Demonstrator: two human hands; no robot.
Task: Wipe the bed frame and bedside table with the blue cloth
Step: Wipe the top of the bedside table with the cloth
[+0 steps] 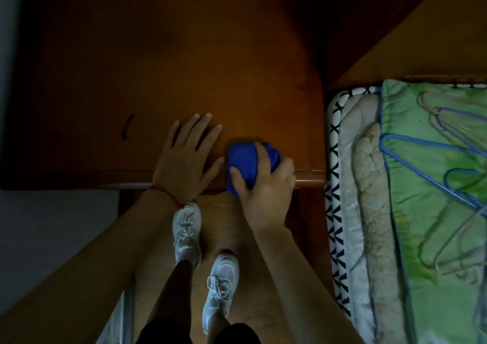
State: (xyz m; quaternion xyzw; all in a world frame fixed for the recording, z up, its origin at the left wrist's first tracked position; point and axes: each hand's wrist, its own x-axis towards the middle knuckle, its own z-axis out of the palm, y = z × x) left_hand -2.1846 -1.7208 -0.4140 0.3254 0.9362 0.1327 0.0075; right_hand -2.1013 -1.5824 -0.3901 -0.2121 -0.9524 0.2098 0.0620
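The wooden bedside table (163,75) fills the upper middle of the head view. A bunched blue cloth (245,163) lies on its near edge, right of centre. My right hand (266,185) grips the cloth, fingers curled over it at the rounded front rim. My left hand (185,159) rests flat on the tabletop just left of the cloth, fingers spread. The wooden bed frame (411,35) runs along the upper right, behind the bedding.
To the right lies a bed with a green quilt (432,185) and blue wire hangers (448,164) on it, plus a patterned mattress edge (334,212). A small dark mark (127,130) sits on the tabletop. My white shoes (220,285) stand below.
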